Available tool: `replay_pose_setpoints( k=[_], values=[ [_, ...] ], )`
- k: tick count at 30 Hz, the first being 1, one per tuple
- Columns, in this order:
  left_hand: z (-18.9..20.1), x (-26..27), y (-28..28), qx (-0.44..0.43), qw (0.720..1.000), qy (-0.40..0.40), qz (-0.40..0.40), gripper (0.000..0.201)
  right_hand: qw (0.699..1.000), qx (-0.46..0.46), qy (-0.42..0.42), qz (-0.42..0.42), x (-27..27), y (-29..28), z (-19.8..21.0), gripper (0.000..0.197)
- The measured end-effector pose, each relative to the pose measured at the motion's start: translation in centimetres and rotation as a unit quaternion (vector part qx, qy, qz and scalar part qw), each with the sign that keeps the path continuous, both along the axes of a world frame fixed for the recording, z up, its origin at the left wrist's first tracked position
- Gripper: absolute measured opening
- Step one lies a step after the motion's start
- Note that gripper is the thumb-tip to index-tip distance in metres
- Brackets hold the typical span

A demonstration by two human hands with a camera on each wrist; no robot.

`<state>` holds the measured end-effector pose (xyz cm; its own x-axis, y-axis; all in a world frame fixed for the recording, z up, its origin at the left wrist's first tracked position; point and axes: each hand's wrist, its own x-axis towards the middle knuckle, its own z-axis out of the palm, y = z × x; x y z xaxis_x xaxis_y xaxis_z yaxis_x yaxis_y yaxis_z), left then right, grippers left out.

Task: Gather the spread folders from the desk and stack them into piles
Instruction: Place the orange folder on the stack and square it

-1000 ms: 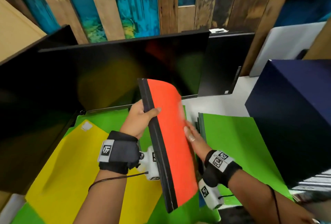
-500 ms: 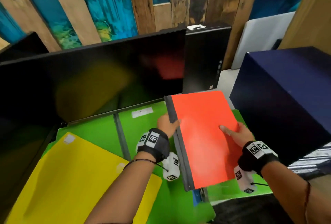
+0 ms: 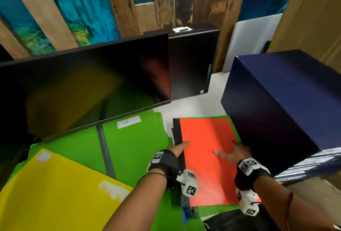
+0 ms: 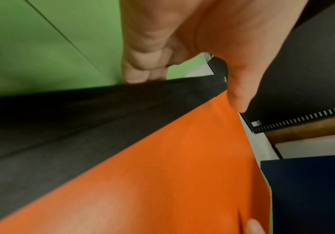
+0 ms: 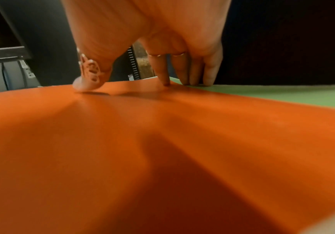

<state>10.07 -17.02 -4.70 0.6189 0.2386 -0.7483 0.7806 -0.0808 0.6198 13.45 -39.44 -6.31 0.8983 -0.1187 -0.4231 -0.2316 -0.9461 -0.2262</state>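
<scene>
An orange folder (image 3: 206, 164) with a black spine (image 3: 178, 133) lies flat on a green folder (image 3: 234, 125) at the right of the desk. My left hand (image 3: 178, 148) grips it at the spine, thumb (image 4: 238, 98) on the orange cover (image 4: 182, 174) and curled fingers (image 4: 142, 74) down the spine's outer edge. My right hand (image 3: 228, 150) rests flat on the cover, fingers spread and fingertips (image 5: 166, 82) pressing near its far right edge. Two more green folders (image 3: 132, 147) and a yellow folder (image 3: 55, 190) lie spread to the left.
A dark monitor (image 3: 83, 86) leans over the back of the green folders. A black computer case (image 3: 191, 64) stands behind it. A big navy box (image 3: 286, 101) stands close against the right side of the pile. White desk (image 3: 195, 105) shows between them.
The orange folder went from tilted up in both hands to lying flat on the right green folder. My right hand shifted from its edge onto the cover.
</scene>
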Motion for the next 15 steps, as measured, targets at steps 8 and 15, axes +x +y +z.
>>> replay_pose_setpoints(
  k=[8,15],
  values=[
    [-1.5,0.9,-1.6,0.004,0.998,-0.061,-0.007,0.061,0.994,0.061,-0.039,-0.079,0.3,0.3,-0.6,0.115],
    [1.8,0.1,-0.2,-0.014,0.971,-0.234,0.043,0.029,0.980,0.122,-0.046,-0.149,2.2,1.6,1.6,0.093]
  ],
)
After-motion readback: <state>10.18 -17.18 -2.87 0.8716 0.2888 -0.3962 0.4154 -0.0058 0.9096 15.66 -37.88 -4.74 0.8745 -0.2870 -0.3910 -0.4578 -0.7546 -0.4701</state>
